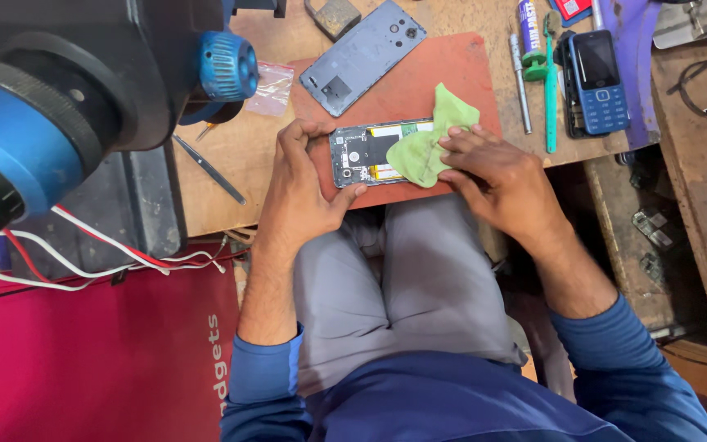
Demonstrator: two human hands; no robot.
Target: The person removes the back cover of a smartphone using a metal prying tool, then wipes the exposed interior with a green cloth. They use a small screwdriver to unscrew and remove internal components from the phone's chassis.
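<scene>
An opened smartphone [362,153] with its insides showing lies on a reddish-brown mat [443,65] at the near edge of a wooden bench. My left hand [303,176] grips the phone's left end, thumb under its near edge and fingers over the far edge. My right hand [488,168] presses a green cloth [427,139] onto the phone's right half. The cloth hides that end of the phone.
The phone's grey back cover [363,56] lies on the mat's far left. A blue keypad phone [597,82], a green tool [550,82], a silver tool [520,78] and a tube sit at right. Tweezers [209,169] lie at left, beside a black-and-blue microscope [67,90].
</scene>
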